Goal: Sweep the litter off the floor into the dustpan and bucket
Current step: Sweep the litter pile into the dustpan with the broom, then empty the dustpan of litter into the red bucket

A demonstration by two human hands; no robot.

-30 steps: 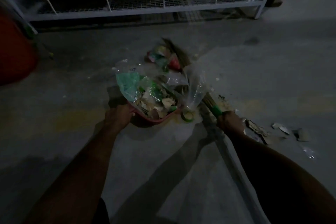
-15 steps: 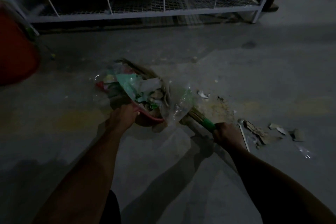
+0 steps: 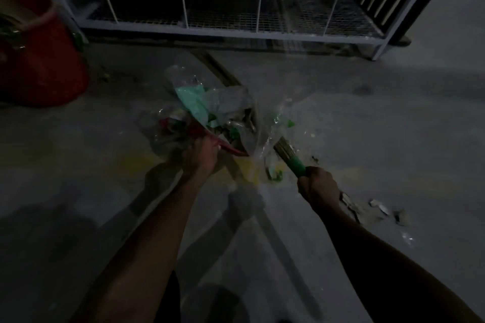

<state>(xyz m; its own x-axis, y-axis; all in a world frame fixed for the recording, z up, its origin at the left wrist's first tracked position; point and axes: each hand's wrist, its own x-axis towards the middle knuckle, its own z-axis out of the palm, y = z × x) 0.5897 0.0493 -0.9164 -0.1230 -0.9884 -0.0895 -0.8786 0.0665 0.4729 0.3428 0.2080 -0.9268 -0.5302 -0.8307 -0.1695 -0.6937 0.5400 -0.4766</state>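
Nearest to us, our two bare forearms reach forward over the dim concrete floor (image 3: 393, 123). Our right hand (image 3: 319, 186) is curled tight round the green-wrapped handle of the broom (image 3: 290, 156), whose straw bundle runs up and left from the fist under the heap of litter. Just right of that hand, a few torn scraps (image 3: 378, 208) lie loose on the floor, and a small green bit (image 3: 275, 174) sits just left of the handle.

Our left hand (image 3: 200, 156) grips the near edge of the red dustpan (image 3: 231, 149), fingers wrapped round it. Directly beyond that hand the pan is piled with litter (image 3: 210, 105): a pale green bag, clear crumpled plastic and smaller pieces, some spilling over the left side. Whether the pan touches the floor we cannot tell.

Farther off to the left stands the red bucket (image 3: 39, 60), well apart from the dustpan. At the back, a white wire rack (image 3: 236, 29) runs along the floor.
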